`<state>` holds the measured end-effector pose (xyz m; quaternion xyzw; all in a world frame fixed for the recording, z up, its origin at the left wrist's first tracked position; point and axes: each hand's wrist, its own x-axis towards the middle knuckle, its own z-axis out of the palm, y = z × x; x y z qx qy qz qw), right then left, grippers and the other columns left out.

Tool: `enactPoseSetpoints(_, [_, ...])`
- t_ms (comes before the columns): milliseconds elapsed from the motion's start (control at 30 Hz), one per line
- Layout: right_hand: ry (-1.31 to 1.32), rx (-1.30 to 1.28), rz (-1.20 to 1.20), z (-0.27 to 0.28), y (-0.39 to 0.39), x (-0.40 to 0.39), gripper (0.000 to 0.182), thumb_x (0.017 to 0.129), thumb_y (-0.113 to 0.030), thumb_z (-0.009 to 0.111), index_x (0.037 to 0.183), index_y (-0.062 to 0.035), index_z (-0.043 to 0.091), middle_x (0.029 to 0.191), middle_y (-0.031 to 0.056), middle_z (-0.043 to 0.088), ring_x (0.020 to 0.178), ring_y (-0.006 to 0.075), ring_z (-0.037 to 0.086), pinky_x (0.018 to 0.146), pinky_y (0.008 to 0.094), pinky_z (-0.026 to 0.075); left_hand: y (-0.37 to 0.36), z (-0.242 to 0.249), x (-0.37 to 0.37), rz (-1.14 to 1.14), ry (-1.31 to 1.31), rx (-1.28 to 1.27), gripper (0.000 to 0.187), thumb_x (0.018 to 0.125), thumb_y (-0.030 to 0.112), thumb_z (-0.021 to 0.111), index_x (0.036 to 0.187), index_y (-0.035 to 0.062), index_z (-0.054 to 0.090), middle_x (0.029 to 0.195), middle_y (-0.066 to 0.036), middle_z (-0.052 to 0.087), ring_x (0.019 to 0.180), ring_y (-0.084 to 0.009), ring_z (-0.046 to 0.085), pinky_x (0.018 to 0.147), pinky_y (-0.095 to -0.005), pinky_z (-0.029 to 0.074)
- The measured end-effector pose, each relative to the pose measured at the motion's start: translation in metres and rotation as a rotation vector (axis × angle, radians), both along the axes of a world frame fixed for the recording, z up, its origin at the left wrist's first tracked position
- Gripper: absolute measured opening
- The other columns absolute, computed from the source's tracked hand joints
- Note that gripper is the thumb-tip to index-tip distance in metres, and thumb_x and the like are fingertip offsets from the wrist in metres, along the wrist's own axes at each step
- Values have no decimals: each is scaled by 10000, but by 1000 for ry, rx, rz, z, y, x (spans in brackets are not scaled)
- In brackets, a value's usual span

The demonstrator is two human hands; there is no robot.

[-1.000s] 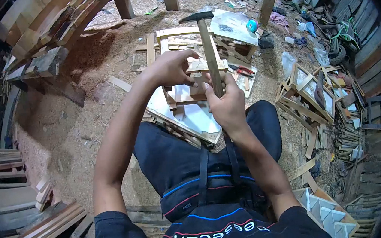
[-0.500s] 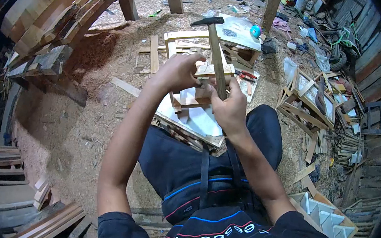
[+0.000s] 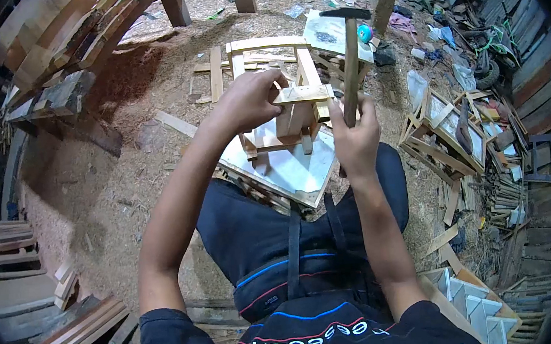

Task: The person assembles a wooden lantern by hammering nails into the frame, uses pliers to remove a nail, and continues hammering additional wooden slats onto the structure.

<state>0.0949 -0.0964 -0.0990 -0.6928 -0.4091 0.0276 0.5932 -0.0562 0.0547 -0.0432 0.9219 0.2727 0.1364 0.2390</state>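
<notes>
A hammer (image 3: 350, 63) with a dark head and wooden handle is in my right hand (image 3: 357, 138), its head pointing up and away from me. My right thumb is beside the end of a short pale wooden slat (image 3: 306, 93). My left hand (image 3: 256, 100) grips the slat's other end between thumb and fingers. That slat lies across the near top of a small wooden frame (image 3: 267, 43), which stands on legs. Beneath it is a white-topped board (image 3: 292, 173) in front of my knees. Whether a nail is in my left fingers is too small to make out.
A second white board (image 3: 328, 32) with a round blue object (image 3: 364, 33) lies beyond the frame. Another wooden frame (image 3: 442, 131) stands at right. Stacked timber (image 3: 70, 328) is at lower left, a heavy wooden bench (image 3: 56, 94) at upper left. Shavings cover the ground.
The hammer and my right hand have moved right, away from the front of the slat. My left hand has lowered from above the slat onto its left end.
</notes>
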Motion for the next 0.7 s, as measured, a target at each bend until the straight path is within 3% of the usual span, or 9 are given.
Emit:
enactPoseSetpoints(67, [64, -4, 76, -3, 12, 9, 266, 903, -205, 726, 1023, -4, 599, 821, 81, 664, 698, 144, 627, 644, 319, 503, 1, -3, 1, 12, 23, 2, 358, 721, 73, 734, 1059, 35, 621, 798, -150, 643, 770, -322, 635, 686, -439, 485])
enactPoseSetpoints(133, [125, -3, 155, -4, 18, 12, 286, 898, -217, 735, 1036, -2, 604, 835, 86, 674, 714, 140, 632, 657, 314, 503, 1, -2, 3, -55, 12, 246, 330, 736, 90, 731, 1038, 37, 609, 816, -154, 645, 808, -360, 631, 722, -457, 485])
enactPoseSetpoints(167, [141, 8, 188, -4, 18, 12, 298, 891, -216, 745, 1043, 1, 608, 848, 88, 681, 729, 135, 634, 662, 308, 502, 1, -3, 5, -19, 151, 275, 284, 754, 99, 718, 1009, 45, 605, 831, -160, 646, 865, -383, 619, 763, -467, 481])
enactPoseSetpoints(267, [184, 16, 217, -6, 20, 13, 311, 873, -205, 768, 1045, 8, 620, 859, 85, 688, 755, 121, 632, 672, 296, 498, -5, 2, 9, -43, 243, 351, 288, 768, 92, 705, 1033, 61, 596, 843, -145, 645, 908, -357, 618, 811, -458, 472])
enactPoseSetpoints(333, [220, 108, 238, -12, 23, 15, 306, 866, -195, 774, 1038, 8, 624, 841, 77, 685, 726, 115, 622, 656, 295, 495, -7, -4, 14, -35, 199, 339, 297, 773, 87, 697, 1048, 66, 587, 851, -141, 646, 924, -350, 617, 832, -462, 463])
enactPoseSetpoints(700, [202, 56, 208, -13, 20, 17, 336, 862, -250, 783, 1014, -2, 616, 773, 49, 659, 675, 109, 590, 627, 295, 481, -7, -15, 10, 34, 126, 353, 333, 767, 75, 684, 1072, 68, 550, 900, -150, 649, 965, -352, 617, 854, -473, 451])
